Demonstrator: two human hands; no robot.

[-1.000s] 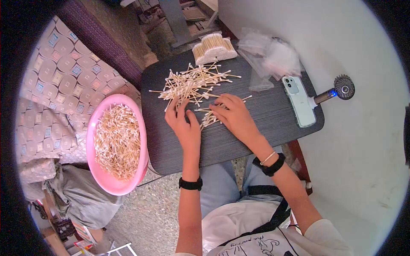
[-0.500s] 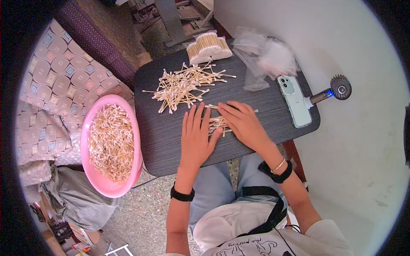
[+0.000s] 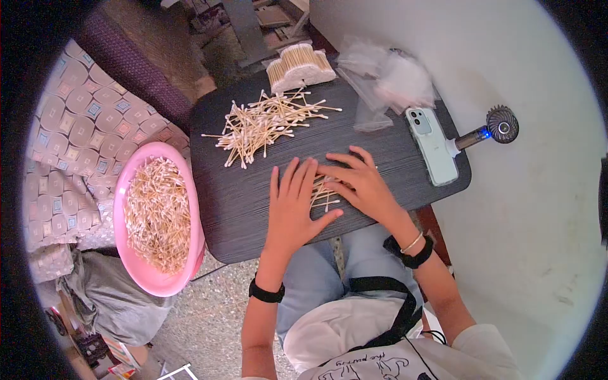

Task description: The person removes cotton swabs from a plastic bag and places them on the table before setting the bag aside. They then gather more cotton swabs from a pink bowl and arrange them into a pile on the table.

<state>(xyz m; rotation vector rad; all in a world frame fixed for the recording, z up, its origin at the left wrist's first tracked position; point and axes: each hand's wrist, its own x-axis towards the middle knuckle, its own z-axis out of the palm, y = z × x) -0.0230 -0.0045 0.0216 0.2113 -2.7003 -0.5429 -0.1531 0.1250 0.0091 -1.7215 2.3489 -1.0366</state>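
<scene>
Between my two hands a small group of cotton swabs lies on the dark table, partly covered by my fingers. My left hand rests beside the swabs on their left, fingers stretched forward and thumb spread toward the right. Over their right side is my right hand, its fingers apart and bent a little. Neither hand visibly grips a swab. Farther up the table spreads a loose pile of cotton swabs, tips pointing in many directions. Behind it stand neatly packed bundles of cotton swabs.
A pink basin full of loose swabs stands left of the table. Clear plastic bags lie at the far right corner. Near the right edge are a phone and a small fan. A wall rises on the right.
My right hand's fingers have spread and lifted away from the swab at their tips. My left thumb has swung outward to the right. The view has shifted slightly.
</scene>
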